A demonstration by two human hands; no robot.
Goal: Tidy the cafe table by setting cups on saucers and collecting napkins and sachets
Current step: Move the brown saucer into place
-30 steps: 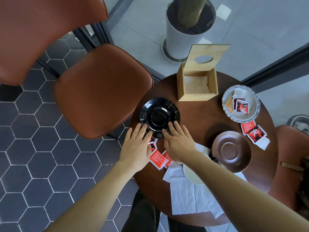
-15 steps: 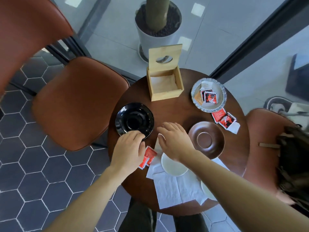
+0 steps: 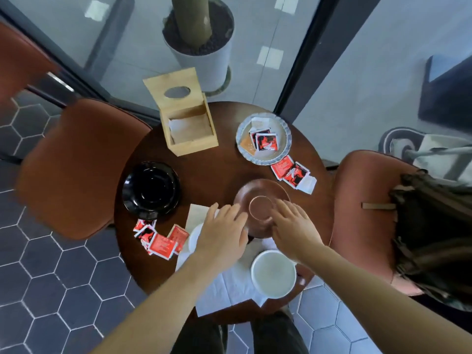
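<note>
Nearby, red sachets (image 3: 163,240), black saucer (image 3: 151,188), wooden napkin box (image 3: 188,129)

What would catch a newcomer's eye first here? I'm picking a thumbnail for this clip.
Both hands, left hand and right hand, flank the empty brown saucer at the table's middle. Red sachets lie scattered at the left edge below the black saucer, and a white cup stands on napkins nearest the person.
</note>
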